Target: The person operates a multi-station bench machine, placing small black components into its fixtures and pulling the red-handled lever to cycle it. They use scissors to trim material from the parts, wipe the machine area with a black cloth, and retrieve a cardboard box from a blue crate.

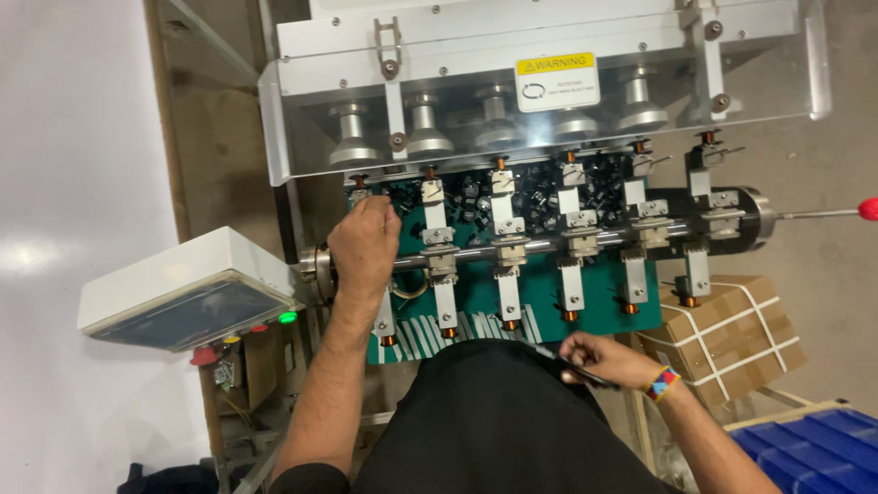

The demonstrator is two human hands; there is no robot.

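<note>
My left hand [364,242] reaches up to the leftmost station of a coil winding machine [549,229], its fingers closed at the small parts near the top left holder [358,194]; what they pinch is hidden. My right hand [599,357] rests low near my waist and holds a thin dark pen-like tool [572,366]. A coloured woven band sits on that wrist. Several white holders with copper-wound coils [509,324] line a steel shaft [540,249] over a green plate. Small black parts [535,192] lie heaped behind the holders.
A clear guard with metal rollers [494,119] and a yellow warning label covers the machine's top. A white control box [187,288] with a screen and coloured buttons stands at the left. A strapped cardboard box [732,338] and blue bins [814,448] sit at the right. A red-tipped lever [867,209] sticks out right.
</note>
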